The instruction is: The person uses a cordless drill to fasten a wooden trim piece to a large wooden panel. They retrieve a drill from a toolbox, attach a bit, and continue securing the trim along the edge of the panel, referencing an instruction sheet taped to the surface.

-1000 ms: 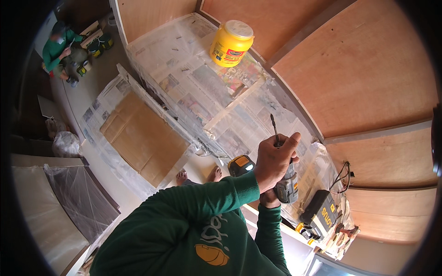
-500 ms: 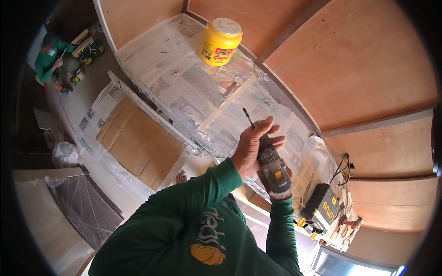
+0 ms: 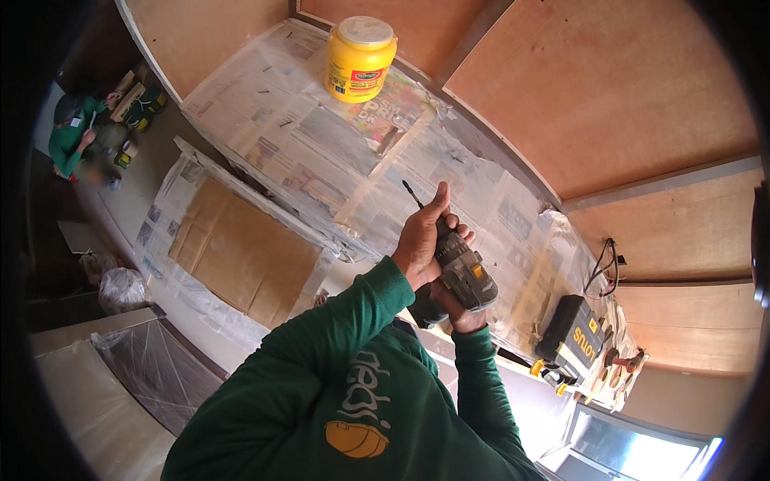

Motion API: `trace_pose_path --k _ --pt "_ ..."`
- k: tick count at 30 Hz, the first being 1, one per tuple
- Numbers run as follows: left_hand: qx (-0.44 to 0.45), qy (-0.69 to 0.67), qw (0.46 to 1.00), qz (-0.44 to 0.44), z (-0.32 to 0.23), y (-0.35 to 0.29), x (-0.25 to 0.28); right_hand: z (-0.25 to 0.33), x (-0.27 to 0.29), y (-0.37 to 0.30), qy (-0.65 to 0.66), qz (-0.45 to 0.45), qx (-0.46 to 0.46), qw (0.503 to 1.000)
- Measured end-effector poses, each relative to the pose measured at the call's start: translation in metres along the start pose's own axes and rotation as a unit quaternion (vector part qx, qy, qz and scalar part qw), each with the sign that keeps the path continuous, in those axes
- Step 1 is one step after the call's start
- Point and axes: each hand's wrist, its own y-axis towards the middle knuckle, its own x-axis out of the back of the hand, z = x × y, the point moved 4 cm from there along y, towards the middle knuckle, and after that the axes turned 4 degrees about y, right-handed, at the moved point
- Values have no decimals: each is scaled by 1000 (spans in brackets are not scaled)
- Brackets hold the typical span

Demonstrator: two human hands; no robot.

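A dark grey cordless drill [image 3: 469, 276] with a yellow switch is held in front of my chest, above the covered bench. My right hand [image 3: 457, 311] grips its handle, mostly hidden by the drill body. Near the drill's front, my left hand [image 3: 421, 240] wraps around the chuck, thumb pointing up and away. From the chuck a thin dark bit [image 3: 412, 192] sticks out toward the far left, touching nothing. The dark battery base [image 3: 427, 311] shows below my left wrist.
Plastic-covered newspaper lines the bench [image 3: 321, 152]. A yellow tub [image 3: 361, 64] stands far back. To the right lie a black tool case [image 3: 571, 337] and loose wires [image 3: 608, 268]. Cardboard [image 3: 241, 252] covers a lower surface at left. Another person [image 3: 76, 132] sits far left.
The drill has tilted in my hands, bringing its battery base into view. My hands have shifted slightly left in the picture, and the whole view has moved a little.
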Motion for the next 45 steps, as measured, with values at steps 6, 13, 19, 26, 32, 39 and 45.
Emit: trace_pose_path --k 6,13,19,26,32,39,45 --pt "6 7 1000 -4 -6 -3 -5 22 -6 3 -78 -18 66 995" --pt "14 236 968 -87 -24 -10 0 26 -11 10 -153 -19 109 982" --pt "19 68 996 -50 -16 0 3 40 1 18 -201 24 175 964" --pt "16 63 996 -63 -15 6 9 29 -1 20 -154 32 171 973" --pt "4 109 990 -88 -17 10 7 29 -7 24 -110 12 136 985" --pt "12 22 1000 18 -18 20 13 -4 -17 16 168 24 -51 984" --pt "15 88 995 -40 -27 -8 -1 16 -20 7 24 -23 60 998"
